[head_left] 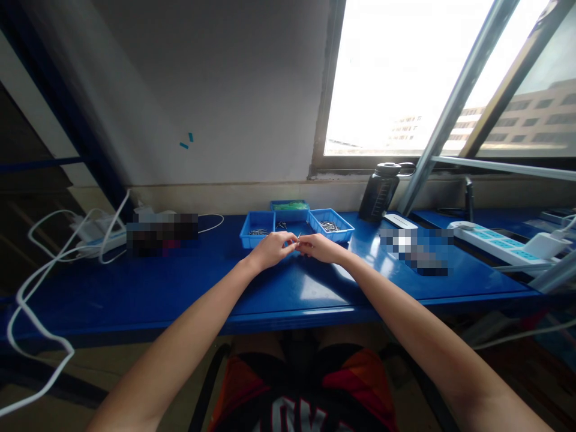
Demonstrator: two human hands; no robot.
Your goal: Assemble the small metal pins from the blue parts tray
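My left hand (272, 249) and my right hand (318, 247) meet above the blue table, fingers closed in a pinch. Between their fingertips is a small, shiny metal piece (299, 237), too small to name exactly. Just beyond my left hand sits a blue plastic bin (245, 236) with small metal parts (258, 232) in it. A second blue bin (347, 230) beyond my right hand holds more metal parts (329, 226). A few dark metal pieces (281, 225) lie between these bins. Behind them, another blue bin (271, 206) contains green material (290, 206).
A black bottle (378, 195) stands by the window, with a white flat object (400, 221) beside it. A white power strip (492, 242) lies at the right. White cables (45, 329) loop at the left. The blue table (180, 300) ends close to my body.
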